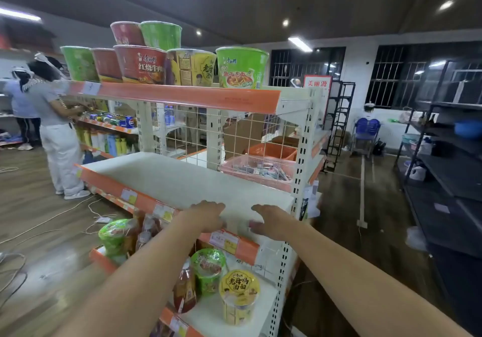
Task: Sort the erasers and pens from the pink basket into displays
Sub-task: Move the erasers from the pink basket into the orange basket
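Left hand: palm down at the front edge of the white metal middle shelf; fingers loosely bent, released, nothing held; fingertips blurred.
Right hand: palm down on the same front edge, just beside the left hand with a gap between them; fingers relaxed, nothing held.
Pink plastic mesh basket: at the far right end of the middle shelf, against the white wire grid back panel; well apart from both hands.
Basket contents: loose mix of pens and small packed stationery pieces lying flat; single erasers too small to tell apart.
Orange plastic mesh basket: directly behind the pink one, seen through the grid.
Orange price rail: along the middle shelf front, paper tags on it.
Top shelf: red instant-noodle bowl, yellow bowl and green bowl in a row; two more stacked above.
Lower shelf: yellow-lidded noodle cup, green-lidded cup, red sauce pouch, under the forearms.
Left background: person in white trousers standing at a drinks shelf.
Right side: black metal rack; blue plastic stools by the far wall.
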